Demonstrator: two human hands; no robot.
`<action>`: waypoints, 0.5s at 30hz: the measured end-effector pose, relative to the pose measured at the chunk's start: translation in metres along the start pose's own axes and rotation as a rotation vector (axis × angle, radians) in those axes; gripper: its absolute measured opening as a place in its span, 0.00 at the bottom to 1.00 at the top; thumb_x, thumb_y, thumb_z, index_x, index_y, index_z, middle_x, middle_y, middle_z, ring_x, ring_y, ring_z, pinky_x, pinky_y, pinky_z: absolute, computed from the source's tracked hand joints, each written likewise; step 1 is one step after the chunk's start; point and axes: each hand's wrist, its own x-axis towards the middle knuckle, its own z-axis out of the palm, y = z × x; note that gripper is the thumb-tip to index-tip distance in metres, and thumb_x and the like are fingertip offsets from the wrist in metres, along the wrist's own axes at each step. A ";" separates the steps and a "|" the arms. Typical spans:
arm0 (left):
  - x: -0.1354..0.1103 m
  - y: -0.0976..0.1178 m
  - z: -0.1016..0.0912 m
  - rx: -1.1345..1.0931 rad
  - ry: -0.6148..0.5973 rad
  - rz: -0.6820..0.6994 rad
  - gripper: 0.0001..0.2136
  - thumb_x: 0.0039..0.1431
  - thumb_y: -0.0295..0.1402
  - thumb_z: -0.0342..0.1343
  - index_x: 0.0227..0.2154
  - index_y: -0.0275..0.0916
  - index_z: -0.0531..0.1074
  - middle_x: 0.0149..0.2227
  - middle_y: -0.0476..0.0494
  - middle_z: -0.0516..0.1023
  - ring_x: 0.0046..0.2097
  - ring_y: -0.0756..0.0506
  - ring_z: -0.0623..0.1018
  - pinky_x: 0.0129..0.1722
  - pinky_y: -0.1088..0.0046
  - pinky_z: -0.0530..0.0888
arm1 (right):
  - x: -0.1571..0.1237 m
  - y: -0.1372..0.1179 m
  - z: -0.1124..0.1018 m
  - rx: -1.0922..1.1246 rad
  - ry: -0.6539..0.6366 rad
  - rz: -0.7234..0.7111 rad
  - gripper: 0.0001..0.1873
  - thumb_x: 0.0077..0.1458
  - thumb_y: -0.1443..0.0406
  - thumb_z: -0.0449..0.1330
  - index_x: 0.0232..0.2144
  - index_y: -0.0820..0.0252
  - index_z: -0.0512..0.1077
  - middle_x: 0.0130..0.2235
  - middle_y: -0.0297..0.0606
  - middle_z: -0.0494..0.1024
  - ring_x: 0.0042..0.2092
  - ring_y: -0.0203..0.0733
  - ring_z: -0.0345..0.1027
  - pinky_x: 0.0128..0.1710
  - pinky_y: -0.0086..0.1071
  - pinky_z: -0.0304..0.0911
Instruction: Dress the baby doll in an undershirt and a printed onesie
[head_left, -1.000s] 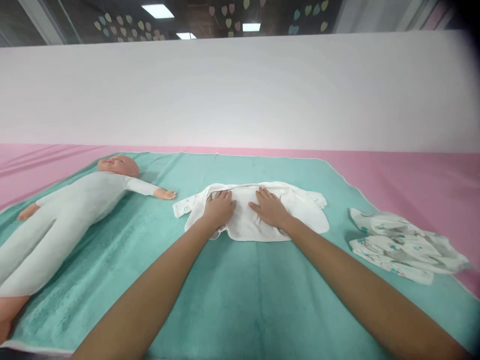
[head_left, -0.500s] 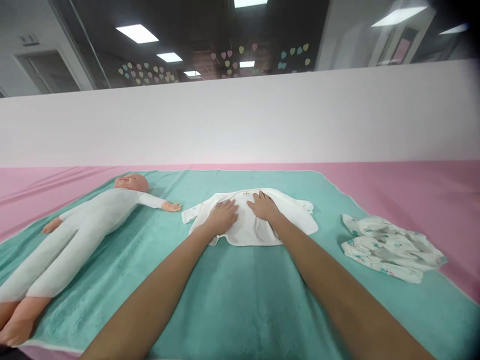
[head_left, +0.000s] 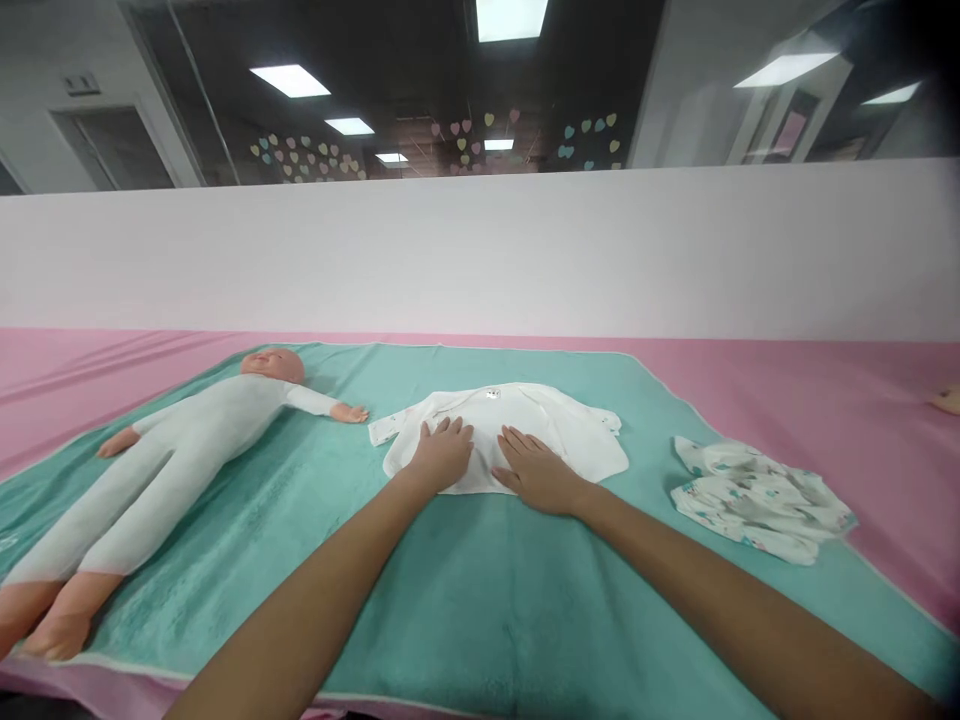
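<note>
A white baby shirt [head_left: 525, 410] lies spread flat, its collar with a small label at the far side and a patterned cuff showing at the left. My left hand [head_left: 444, 455] rests on its left half, palm down with fingers stretched out. On the shirt's near right part lies my right hand [head_left: 538, 470], flat, the fingers extended and pointing up and left. Neither hand grips the cloth. Parts of the shirt's near edge are hidden beneath the hands.
To the left a baby doll [head_left: 202, 430] in a white suit lies on its back, one arm stretched towards the shirt. A crumpled patterned baby garment [head_left: 765, 500] lies to the right. Beneath everything is a green blanket [head_left: 450, 600] over a pink cover [head_left: 787, 400], with a white wall [head_left: 480, 260] behind.
Both hands have slid nearer to me over the shirt, the right one turning more to the left. The shirt now looks smoother. The view has shifted slightly.
</note>
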 end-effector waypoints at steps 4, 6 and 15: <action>-0.011 0.011 -0.006 -0.101 -0.037 0.236 0.19 0.64 0.32 0.39 0.56 0.38 0.61 0.62 0.37 0.58 0.63 0.41 0.57 0.60 0.58 0.57 | -0.042 -0.002 -0.020 0.097 -0.068 -0.121 0.36 0.60 0.46 0.39 0.64 0.59 0.47 0.66 0.40 0.47 0.66 0.44 0.39 0.64 0.42 0.39; -0.018 0.015 -0.010 -0.203 -0.113 0.377 0.22 0.64 0.40 0.41 0.60 0.43 0.56 0.65 0.43 0.53 0.65 0.42 0.52 0.62 0.61 0.54 | -0.058 0.007 -0.030 0.099 -0.037 -0.110 0.31 0.59 0.47 0.44 0.60 0.53 0.57 0.63 0.38 0.56 0.63 0.46 0.48 0.61 0.43 0.46; -0.024 0.012 -0.012 -0.192 -0.061 0.417 0.20 0.65 0.39 0.39 0.57 0.44 0.59 0.61 0.43 0.61 0.60 0.41 0.62 0.58 0.57 0.57 | -0.078 0.050 -0.036 -0.142 0.174 0.009 0.15 0.63 0.64 0.43 0.37 0.58 0.70 0.39 0.40 0.73 0.41 0.42 0.65 0.42 0.39 0.59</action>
